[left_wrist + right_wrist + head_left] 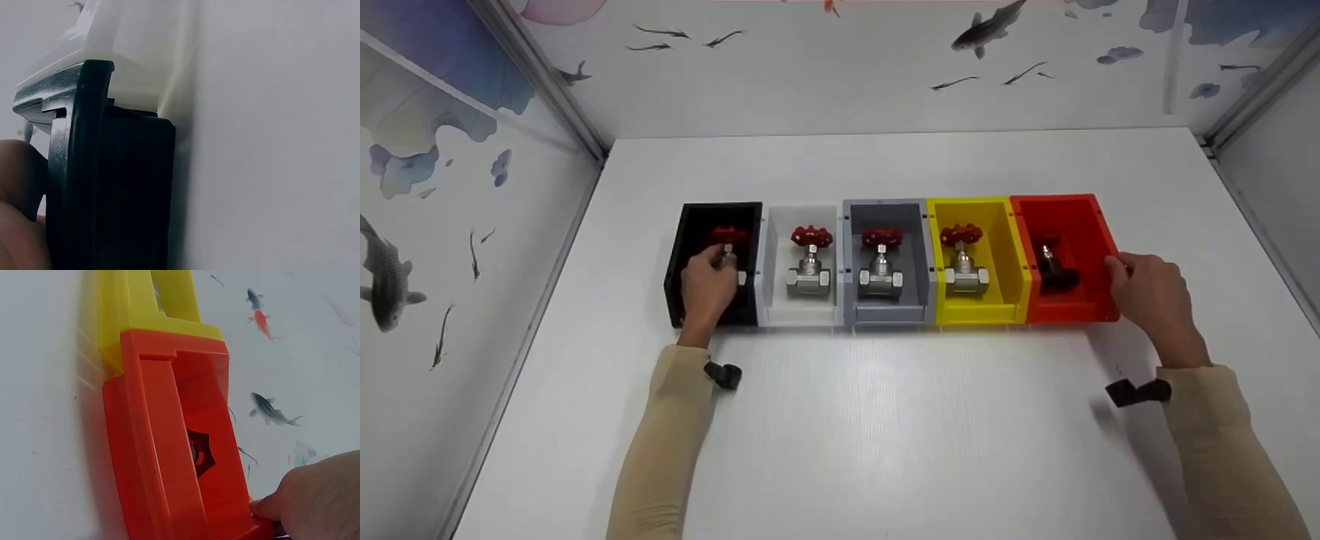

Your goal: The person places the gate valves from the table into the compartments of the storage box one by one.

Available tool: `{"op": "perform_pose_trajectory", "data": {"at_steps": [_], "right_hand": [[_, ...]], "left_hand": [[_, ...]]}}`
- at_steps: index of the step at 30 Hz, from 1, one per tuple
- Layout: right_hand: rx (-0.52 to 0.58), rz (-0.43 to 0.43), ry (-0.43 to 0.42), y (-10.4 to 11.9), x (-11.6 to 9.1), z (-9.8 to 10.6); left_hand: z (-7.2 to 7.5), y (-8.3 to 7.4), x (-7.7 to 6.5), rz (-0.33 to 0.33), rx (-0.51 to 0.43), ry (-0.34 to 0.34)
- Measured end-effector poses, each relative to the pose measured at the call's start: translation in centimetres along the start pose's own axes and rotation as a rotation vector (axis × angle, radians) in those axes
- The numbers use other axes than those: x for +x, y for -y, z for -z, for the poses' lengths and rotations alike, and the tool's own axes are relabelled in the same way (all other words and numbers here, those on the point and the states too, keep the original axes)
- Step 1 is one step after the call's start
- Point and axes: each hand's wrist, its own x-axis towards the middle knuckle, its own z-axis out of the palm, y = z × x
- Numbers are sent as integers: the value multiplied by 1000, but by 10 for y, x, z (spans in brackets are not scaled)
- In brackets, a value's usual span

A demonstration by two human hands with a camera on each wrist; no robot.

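Observation:
My left hand (709,289) reaches into the black bin (675,289), its fingers and thumb pinching the neck of a valve with a red handwheel (730,236). That valve's body is partly hidden by the hand. In the left wrist view the black bin's front (135,191) covers most of the hand's work. At the row's other end, my right hand (1155,300) grips the right wall of the red bin (1076,307), thumb at the rim. Inside the red bin lies a dark-bodied valve (1057,279); its handwheel (202,453) shows in the right wrist view.
Between these sit a white bin (802,315), a grey bin (891,315) and a yellow bin (979,313), joined side by side. Each holds a metal valve with a red handwheel. The white table (870,435) is bounded by panels with painted fish at the back and left.

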Motion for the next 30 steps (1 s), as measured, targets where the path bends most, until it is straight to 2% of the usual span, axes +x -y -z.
{"op": "perform_pose_trajectory", "data": {"at_steps": [15, 24, 30], "right_hand": [[5, -31, 29, 2, 0, 2], [-8, 24, -17, 1, 0, 2], [-11, 10, -3, 2, -1, 1]], "left_hand": [[-1, 0, -2, -2, 27, -7], [-2, 1, -2, -32, 0, 3], [-2, 1, -2, -68, -17, 5]]}}
